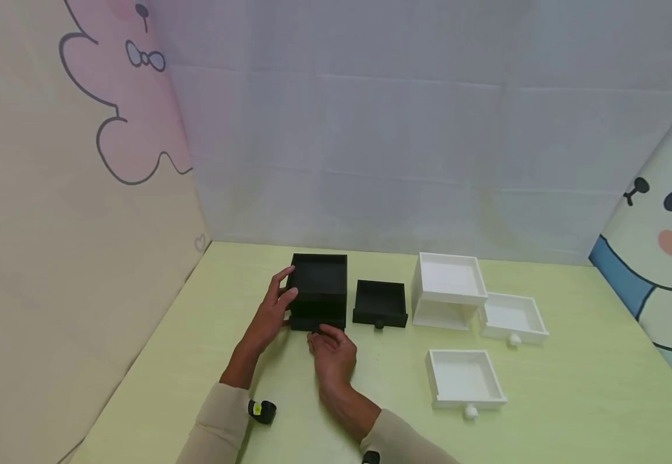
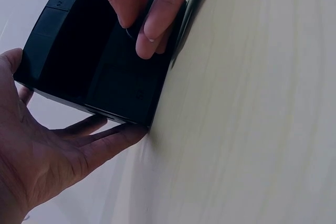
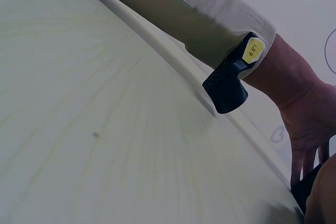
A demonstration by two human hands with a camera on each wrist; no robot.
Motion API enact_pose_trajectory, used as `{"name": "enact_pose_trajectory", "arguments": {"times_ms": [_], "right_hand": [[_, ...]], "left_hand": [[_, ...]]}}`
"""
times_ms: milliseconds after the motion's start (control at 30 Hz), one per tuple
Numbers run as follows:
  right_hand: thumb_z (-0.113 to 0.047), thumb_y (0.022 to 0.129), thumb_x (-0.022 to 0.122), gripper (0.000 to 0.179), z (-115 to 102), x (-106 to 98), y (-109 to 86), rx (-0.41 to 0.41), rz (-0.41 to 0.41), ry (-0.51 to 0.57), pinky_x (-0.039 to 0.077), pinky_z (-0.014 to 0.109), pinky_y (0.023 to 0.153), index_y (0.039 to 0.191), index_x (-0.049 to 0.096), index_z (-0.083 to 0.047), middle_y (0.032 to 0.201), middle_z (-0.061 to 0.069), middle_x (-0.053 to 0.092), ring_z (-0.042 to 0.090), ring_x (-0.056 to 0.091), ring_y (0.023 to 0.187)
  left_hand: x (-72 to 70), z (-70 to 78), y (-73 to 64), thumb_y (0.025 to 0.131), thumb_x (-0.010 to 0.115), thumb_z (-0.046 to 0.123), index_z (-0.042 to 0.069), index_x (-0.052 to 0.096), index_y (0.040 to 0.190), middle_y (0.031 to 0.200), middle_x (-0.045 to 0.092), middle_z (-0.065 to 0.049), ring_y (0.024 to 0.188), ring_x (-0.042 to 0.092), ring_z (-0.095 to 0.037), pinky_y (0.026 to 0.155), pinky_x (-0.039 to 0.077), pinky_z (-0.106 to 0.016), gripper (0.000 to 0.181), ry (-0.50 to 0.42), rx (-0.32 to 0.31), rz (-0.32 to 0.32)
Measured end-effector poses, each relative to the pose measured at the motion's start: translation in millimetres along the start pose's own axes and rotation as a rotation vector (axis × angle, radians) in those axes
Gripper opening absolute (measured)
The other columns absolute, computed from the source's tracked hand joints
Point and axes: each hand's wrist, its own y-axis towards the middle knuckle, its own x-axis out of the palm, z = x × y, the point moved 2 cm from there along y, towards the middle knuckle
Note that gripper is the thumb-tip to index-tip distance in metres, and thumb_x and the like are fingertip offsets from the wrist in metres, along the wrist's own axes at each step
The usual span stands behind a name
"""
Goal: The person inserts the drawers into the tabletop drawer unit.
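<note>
A small black drawer cabinet (image 1: 319, 274) stands on the table, its upper slot a dark gap. My left hand (image 1: 268, 314) holds its left side, thumb at the upper front corner and fingers spread down along the side in the left wrist view. The lower drawer (image 2: 123, 90) sits in the cabinet with its front at the bottom. My right hand (image 1: 334, 359) pinches the round knob at the drawer's front, mostly hidden by the fingertips. Right of the cabinet lies another black drawer (image 1: 379, 303) with a round knob.
A white cabinet (image 1: 450, 277) with an open front stands further right. Beside it lies one white drawer (image 1: 512, 314), and another white drawer (image 1: 466, 377) lies nearer me. A wall (image 1: 109, 258) borders the table on the left, and a white curtain (image 1: 370, 161) hangs behind.
</note>
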Motion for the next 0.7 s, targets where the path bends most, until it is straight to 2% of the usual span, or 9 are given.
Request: {"name": "enact_pose_trajectory", "arguments": {"times_ms": [133,400,700], "right_hand": [[0.005,0.084,0.073,0.026,6.0,-0.7,2.8,-0.018,-0.003,-0.029,0.055,0.024,0.067,0.109,0.068,0.01,0.093,0.023,0.071,0.03,0.072,0.082],[0.004,0.084,0.074,0.028,4.6,-0.2,4.3,-0.013,0.002,-0.057,0.056,0.026,0.071,0.11,0.068,0.011,0.098,0.023,0.071,0.034,0.072,0.088],[0.007,0.084,0.071,0.029,-29.1,2.1,-11.1,-0.043,-0.013,-0.092,0.057,0.033,0.076,0.111,0.064,0.016,0.104,0.032,0.067,0.039,0.07,0.094]], "left_hand": [[-0.4,0.5,-0.8,0.105,0.046,0.046,0.046,0.029,0.15,0.153,0.034,-0.015,0.131,0.047,-0.044,0.094,0.045,-0.063,0.049,0.013,0.005,-0.001],[-1.2,2.5,-0.1,0.105,0.046,0.044,0.043,0.029,0.151,0.153,0.032,-0.015,0.131,0.046,-0.044,0.094,0.045,-0.063,0.049,-0.012,0.007,-0.016],[-1.4,2.2,-0.5,0.106,0.045,0.042,0.04,0.029,0.152,0.151,0.035,-0.015,0.134,0.044,-0.037,0.097,0.044,-0.06,0.049,0.008,0.039,-0.01]]}}
